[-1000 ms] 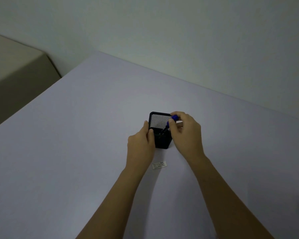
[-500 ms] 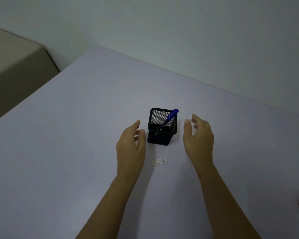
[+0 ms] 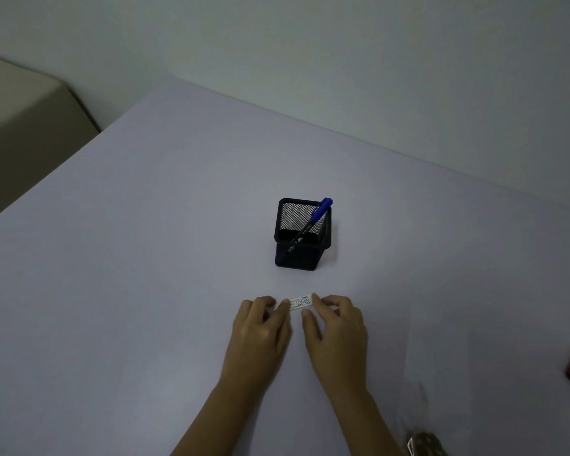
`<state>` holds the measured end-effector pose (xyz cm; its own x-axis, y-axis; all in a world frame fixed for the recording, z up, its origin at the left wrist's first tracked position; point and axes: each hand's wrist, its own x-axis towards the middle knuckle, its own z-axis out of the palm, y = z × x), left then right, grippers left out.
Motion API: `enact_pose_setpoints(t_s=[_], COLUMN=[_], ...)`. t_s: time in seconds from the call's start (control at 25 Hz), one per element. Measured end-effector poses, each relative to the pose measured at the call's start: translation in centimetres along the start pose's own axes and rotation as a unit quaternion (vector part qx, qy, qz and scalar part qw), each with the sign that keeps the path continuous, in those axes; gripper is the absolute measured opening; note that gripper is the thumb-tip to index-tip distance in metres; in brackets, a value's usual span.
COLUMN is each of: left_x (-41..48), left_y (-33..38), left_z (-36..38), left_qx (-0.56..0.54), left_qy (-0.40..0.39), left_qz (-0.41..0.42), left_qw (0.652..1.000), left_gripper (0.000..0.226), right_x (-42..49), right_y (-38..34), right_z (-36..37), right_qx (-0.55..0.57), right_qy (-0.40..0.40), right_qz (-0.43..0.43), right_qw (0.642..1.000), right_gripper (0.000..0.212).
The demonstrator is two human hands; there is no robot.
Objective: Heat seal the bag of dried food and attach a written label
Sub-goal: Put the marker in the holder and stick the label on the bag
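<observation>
With both hands low on the counter (image 3: 145, 258), I see the left hand (image 3: 260, 327) and right hand (image 3: 336, 327) flanking the label (image 3: 299, 302), a small white paper strip with dark handwriting. Left thumb and forefinger are nearly together at the strip's left end; right fingertips touch its right end, loosely curled. I cannot tell whether either hand has it pinched or merely presses it flat. Just beyond stands a square black wire-mesh pen holder (image 3: 301, 236), upright, with a blue-capped pen (image 3: 313, 218) leaning inside, cap over the right rim. The counter surface is smooth, matte, pale lavender. At the lower right edge, part of a clear bag (image 3: 423, 444) with brownish contents shows.
</observation>
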<state>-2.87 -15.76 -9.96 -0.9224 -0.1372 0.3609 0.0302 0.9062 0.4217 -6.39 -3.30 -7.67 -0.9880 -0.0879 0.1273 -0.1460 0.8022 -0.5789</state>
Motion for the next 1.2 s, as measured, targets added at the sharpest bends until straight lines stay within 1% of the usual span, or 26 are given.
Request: enact_pose_setpoints(t_s=[0.16,0.24,0.32,0.36,0.4,0.44,0.48,0.52,0.56,0.6,0.68,0.76,0.84,0.92,1.0,1.08,1.2], left_x=[-0.2,-0.1,0.0,0.0,0.2,0.6,1.1,1.7,2.3,2.9,3.6,3.8,3.7,3.6,3.5,3.4,3.2], left_y=[0.1,-0.1,0.0,-0.1,0.0,0.2,0.5,0.9,1.7,2.7,5.5,8.8,11.1,13.3,15.0,16.9,19.0], left_z=[0.2,0.2,0.0,-0.2,-0.6,-1.4,-2.5,-3.6,-5.1,-7.0,-11.0,-14.8,-17.5,-20.0,-22.0,-23.7,-25.4], left_qx=[-0.007,-0.011,-0.024,-0.040,-0.078,-0.137,-0.201,-0.267,-0.328,-0.385,-0.479,-0.538,-0.566,-0.572,-0.578,-0.585,-0.581], left_qy=[-0.014,-0.016,-0.028,-0.033,-0.041,-0.045,-0.051,-0.068,-0.091,-0.115,-0.153,-0.172,-0.177,-0.197,-0.220,-0.241,-0.262], left_qz=[-0.005,-0.002,0.003,0.003,-0.018,-0.073,-0.147,-0.215,-0.260,-0.278,-0.261,-0.243,-0.229,-0.204,-0.169,-0.132,-0.069], left_qw=[1.000,1.000,0.999,0.999,0.996,0.987,0.967,0.937,0.903,0.872,0.824,0.789,0.772,0.770,0.768,0.763,0.768], left_gripper=[0.029,0.030,0.031,0.031,0.030,0.030,0.034,0.036,0.032,0.026,0.022,0.020,0.019,0.020,0.020,0.016,0.018], right_x=[0.1,0.2,0.4,0.4,0.4,0.4,0.3,0.1,-0.3,-0.9,-2.5,-4.4,-6.1,-7.9,-9.4,-10.8,-12.3], right_y=[-1.0,-1.4,-1.5,-1.6,-1.7,-1.9,-2.3,-2.8,-3.6,-4.6,-6.7,-8.4,-9.8,-10.8,-11.2,-11.3,-11.2], right_z=[0.0,-0.2,-0.5,-0.7,-1.1,-1.8,-2.8,-4.0,-5.6,-7.5,-11.5,-15.5,-18.8,-22.1,-24.9,-27.3,-29.8], right_qx=[0.114,0.155,0.172,0.180,0.195,0.221,0.255,0.291,0.327,0.363,0.429,0.473,0.513,0.560,0.593,0.597,0.578], right_qy=[-0.002,-0.005,-0.008,-0.012,-0.016,-0.020,-0.024,-0.027,-0.025,-0.020,0.002,0.028,0.037,0.029,0.015,0.017,0.035], right_qz=[0.099,0.129,0.145,0.154,0.170,0.187,0.205,0.220,0.231,0.236,0.232,0.230,0.240,0.253,0.256,0.246,0.216], right_qw=[0.988,0.979,0.974,0.971,0.966,0.957,0.945,0.931,0.916,0.901,0.873,0.850,0.824,0.788,0.764,0.763,0.786], right_gripper=[0.028,0.022,0.017,0.017,0.017,0.019,0.022,0.024,0.024,0.023,0.020,0.019,0.018,0.015,0.015,0.016,0.017])
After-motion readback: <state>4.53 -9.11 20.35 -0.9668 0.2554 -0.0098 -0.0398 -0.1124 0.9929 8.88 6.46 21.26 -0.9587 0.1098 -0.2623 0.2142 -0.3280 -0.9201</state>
